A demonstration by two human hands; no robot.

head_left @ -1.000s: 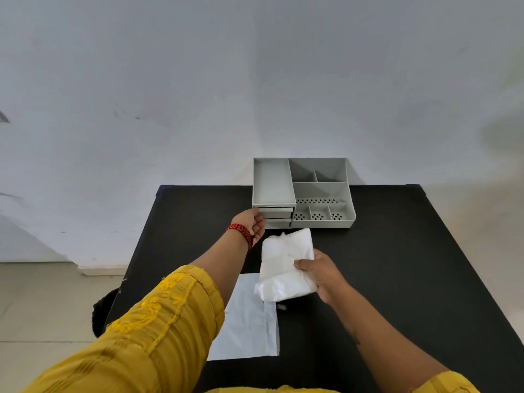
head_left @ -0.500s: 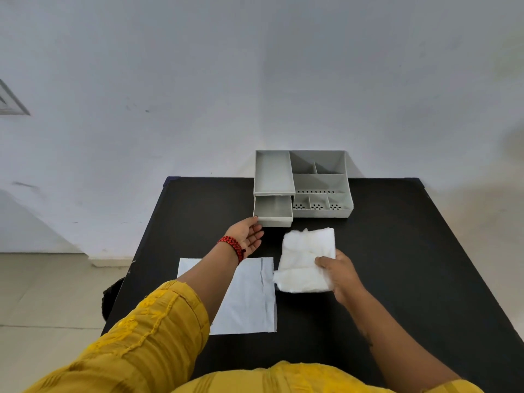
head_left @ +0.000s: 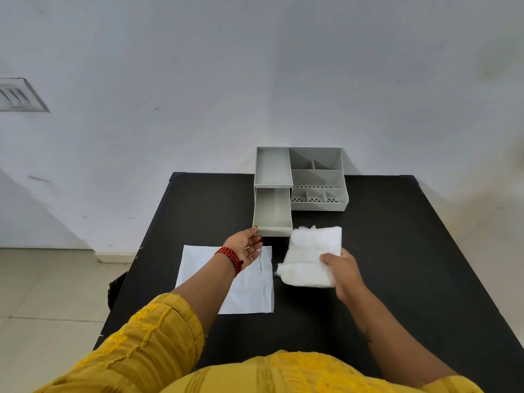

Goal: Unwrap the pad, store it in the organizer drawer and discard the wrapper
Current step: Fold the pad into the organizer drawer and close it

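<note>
Right hand (head_left: 344, 272) holding pad (head_left: 310, 256), left hand (head_left: 245, 246) at drawer (head_left: 272, 212)

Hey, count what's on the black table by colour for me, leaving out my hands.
White: 2, the pad and the flat wrapper
Grey: 1, the organizer with its drawer pulled out
Total: 3

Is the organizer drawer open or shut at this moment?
Open. The drawer is pulled out toward the person, its empty inside visible, with the left hand at its front.
</note>
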